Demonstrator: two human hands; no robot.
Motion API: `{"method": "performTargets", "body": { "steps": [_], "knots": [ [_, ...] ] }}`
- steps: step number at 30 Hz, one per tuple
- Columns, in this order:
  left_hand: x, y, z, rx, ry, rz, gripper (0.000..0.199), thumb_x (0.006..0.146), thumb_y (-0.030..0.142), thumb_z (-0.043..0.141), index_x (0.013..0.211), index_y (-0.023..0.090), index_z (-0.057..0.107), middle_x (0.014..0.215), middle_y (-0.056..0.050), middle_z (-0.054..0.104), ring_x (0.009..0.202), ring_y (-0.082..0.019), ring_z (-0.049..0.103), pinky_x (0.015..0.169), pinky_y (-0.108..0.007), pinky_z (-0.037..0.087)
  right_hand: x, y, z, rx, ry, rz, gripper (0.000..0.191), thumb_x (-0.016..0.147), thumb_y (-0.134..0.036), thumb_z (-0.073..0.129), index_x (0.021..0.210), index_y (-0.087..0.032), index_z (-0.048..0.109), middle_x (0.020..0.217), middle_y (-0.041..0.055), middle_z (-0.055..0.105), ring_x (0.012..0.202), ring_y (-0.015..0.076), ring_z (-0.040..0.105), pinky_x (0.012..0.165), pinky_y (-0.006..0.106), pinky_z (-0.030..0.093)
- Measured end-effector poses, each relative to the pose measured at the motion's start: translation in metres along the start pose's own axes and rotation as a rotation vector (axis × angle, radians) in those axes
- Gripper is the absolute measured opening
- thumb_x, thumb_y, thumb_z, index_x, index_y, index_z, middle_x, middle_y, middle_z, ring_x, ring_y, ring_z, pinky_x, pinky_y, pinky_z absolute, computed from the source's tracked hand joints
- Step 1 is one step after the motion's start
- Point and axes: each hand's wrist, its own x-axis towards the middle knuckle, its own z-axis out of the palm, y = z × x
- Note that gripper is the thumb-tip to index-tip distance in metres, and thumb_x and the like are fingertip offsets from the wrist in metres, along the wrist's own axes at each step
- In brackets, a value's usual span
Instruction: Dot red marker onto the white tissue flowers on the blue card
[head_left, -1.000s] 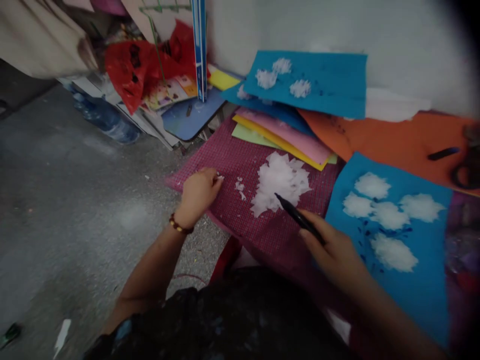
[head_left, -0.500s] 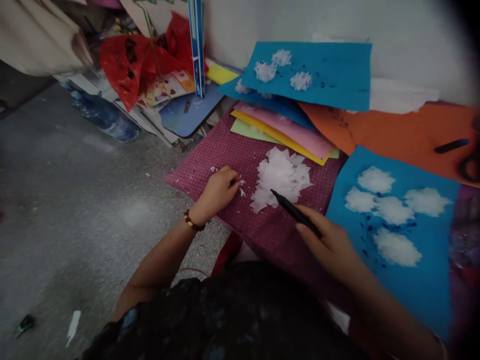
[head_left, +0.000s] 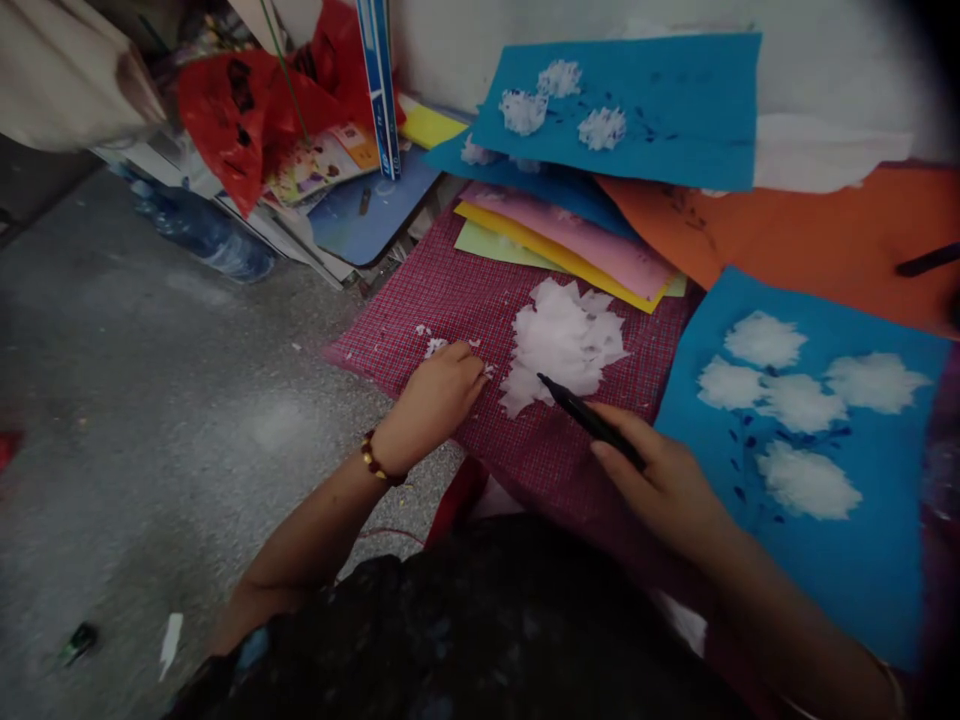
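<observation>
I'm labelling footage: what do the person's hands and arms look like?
Left hand: a beaded bracelet, dark red and gold, at the wrist. Right hand: apparently a thin, pale band further up the arm. Both forearms are bare; the dark top has blue patches.

Hidden or cut off about your grips.
Your right hand (head_left: 671,495) covers the rear of the black marker (head_left: 589,419); well right of that grip, the view's edge cuts a dark pen (head_left: 928,260). Your left hand (head_left: 435,400): contents unclear.
</observation>
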Motion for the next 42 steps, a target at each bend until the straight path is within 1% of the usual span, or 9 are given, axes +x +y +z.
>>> {"method": "performTargets", "body": {
  "steps": [3,6,9,12,20,27,31,37,42],
  "knots": [
    [0.008,-0.005,0.006,-0.328,0.141,-0.128,0.020,0.085,0.014,0.062,0.066,0.018,0.057,0.073,-0.002,0.054,0.073,-0.017,0.049,0.076,-0.032,0.042,-0.001,-0.003,-0.001,0.039,0.016,0.003,0.037,0.098,-0.035,0.048,0.129,-0.022,0.062,0.120,0.0095,0.073,0.106,0.0256,0.072,0.089,0.041,0.061],
    [0.011,0.001,0.007,-0.565,0.229,-0.204,0.019,0.085,0.026,0.066,0.069,0.018,0.059,0.067,0.000,0.056,0.062,-0.013,0.048,0.062,-0.026,0.040,0.000,-0.011,-0.005,0.092,0.043,0.035,0.035,0.100,-0.038,0.043,0.121,-0.021,0.066,0.097,0.0071,0.076,0.084,0.0216,0.074,0.075,0.035,0.062],
    [0.004,0.019,0.003,-1.055,0.221,-0.323,0.023,0.079,0.036,0.073,0.073,0.017,0.061,0.064,0.002,0.057,0.054,-0.009,0.047,0.052,-0.021,0.035,0.000,-0.023,-0.008,0.124,0.057,0.034,0.035,0.101,-0.041,0.042,0.116,-0.021,0.067,0.086,0.0052,0.074,0.074,0.0189,0.071,0.067,0.030,0.060],
    [-0.007,0.038,0.000,-1.389,0.165,-0.397,0.027,0.070,0.034,0.081,0.069,0.016,0.062,0.060,0.003,0.056,0.051,-0.006,0.045,0.048,-0.018,0.032,-0.001,-0.033,-0.008,0.136,0.031,0.004,0.035,0.101,-0.041,0.042,0.118,-0.023,0.066,0.100,0.0069,0.075,0.085,0.0200,0.072,0.074,0.030,0.060],
    [-0.023,0.054,0.001,-1.419,0.161,-0.370,0.019,0.072,0.027,0.080,0.072,0.016,0.064,0.061,0.002,0.059,0.052,-0.006,0.048,0.048,-0.017,0.033,-0.005,-0.039,0.001,0.100,0.016,-0.020,0.033,0.099,-0.036,0.046,0.120,-0.020,0.066,0.111,0.0089,0.076,0.098,0.0231,0.073,0.087,0.037,0.059],
    [-0.036,0.054,-0.002,-1.250,0.190,-0.241,0.018,0.075,0.028,0.082,0.076,0.018,0.068,0.064,0.003,0.056,0.054,-0.007,0.045,0.050,-0.020,0.033,-0.016,-0.044,-0.004,0.098,0.002,-0.030,0.036,0.100,-0.038,0.045,0.123,-0.022,0.067,0.114,0.0082,0.075,0.101,0.0238,0.073,0.088,0.039,0.059],
    [-0.034,0.054,0.006,-1.297,0.238,-0.172,0.020,0.070,0.024,0.085,0.072,0.017,0.066,0.069,0.002,0.060,0.060,-0.007,0.050,0.056,-0.019,0.039,-0.023,-0.044,-0.001,0.104,0.004,-0.039,0.036,0.099,-0.037,0.045,0.123,-0.022,0.068,0.115,0.0077,0.076,0.100,0.0237,0.073,0.088,0.038,0.059],
    [-0.030,0.070,0.028,-1.689,0.274,-0.353,0.029,0.061,0.029,0.091,0.073,0.017,0.067,0.064,0.003,0.062,0.053,-0.005,0.052,0.048,-0.014,0.036,-0.026,-0.040,0.004,0.019,0.078,-0.115,0.034,0.100,-0.032,0.046,0.127,-0.022,0.064,0.118,0.0088,0.074,0.104,0.0234,0.072,0.092,0.040,0.059],
    [-0.033,0.086,0.034,-1.818,0.382,-0.448,0.029,0.057,0.026,0.093,0.068,0.015,0.069,0.061,0.002,0.065,0.053,-0.005,0.056,0.045,-0.012,0.034,-0.026,-0.036,0.007,-0.135,0.152,-0.197,0.035,0.100,-0.027,0.047,0.130,-0.019,0.061,0.118,0.0116,0.073,0.106,0.0238,0.070,0.092,0.040,0.059]
  ]
}}
